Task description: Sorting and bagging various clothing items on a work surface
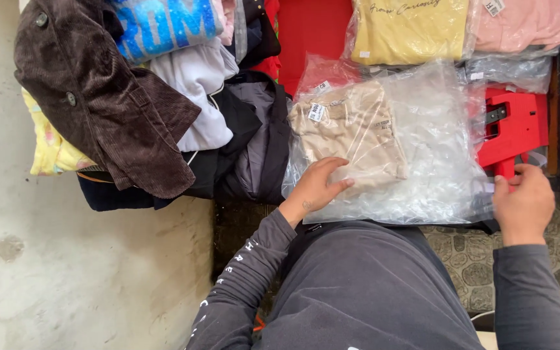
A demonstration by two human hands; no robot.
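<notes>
Left hand (315, 186), fingers spread and released, pressed flat on a clear plastic bag (422, 162) holding a folded beige garment (351, 133), the bag lying centre frame just beyond the dark grey lap; right hand (523, 202) at the bag's right edge, fingers curled about the handle of a red plastic tool (513, 126), grip partly hidden. To the left, a brown corduroy jacket (102, 97) draped over a heap of white, black and yellow clothes; behind, a bagged yellow garment (409, 29) and a bagged pink garment (520, 26) side by side.
</notes>
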